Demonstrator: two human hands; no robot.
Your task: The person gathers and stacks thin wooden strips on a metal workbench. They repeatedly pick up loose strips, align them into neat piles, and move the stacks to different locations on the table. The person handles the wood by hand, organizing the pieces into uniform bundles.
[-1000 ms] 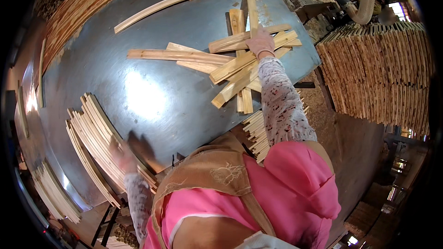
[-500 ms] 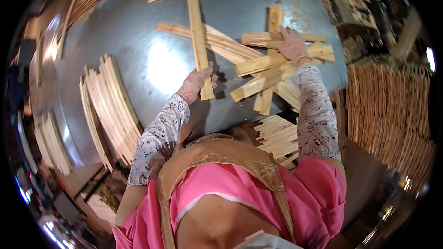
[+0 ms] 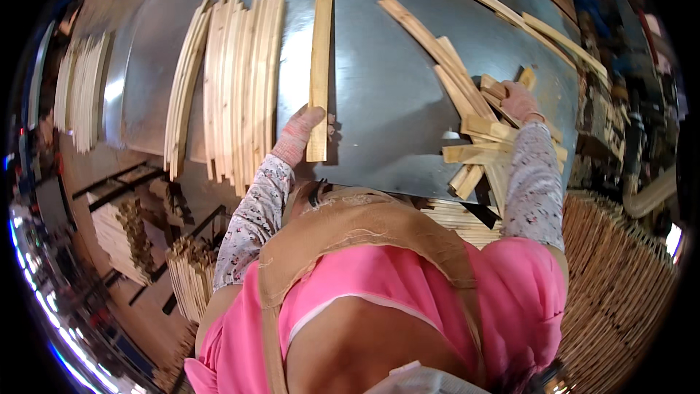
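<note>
My left hand, in a pinkish work glove, is closed around the lower part of a long pale wooden slat. That slat points away from me, just above the grey metal table. To its left lies a row of similar slats side by side. Over at the right, my right hand, gloved too, has its fingers curled over a slat in a loose, criss-crossed pile of slats. Its palm side and part of the pile beneath are hidden.
A narrow bundle of slats and another stack lie further left. Long strips run along the far right side. Below the table edge are stacked slats, with a tall wood stack at right and a dark metal rack at left.
The view has swung left. My left hand has carried its slat leftward, nearer the row, and the slat now stands straighter. My right hand remains at the pile, its fingers more curled.
</note>
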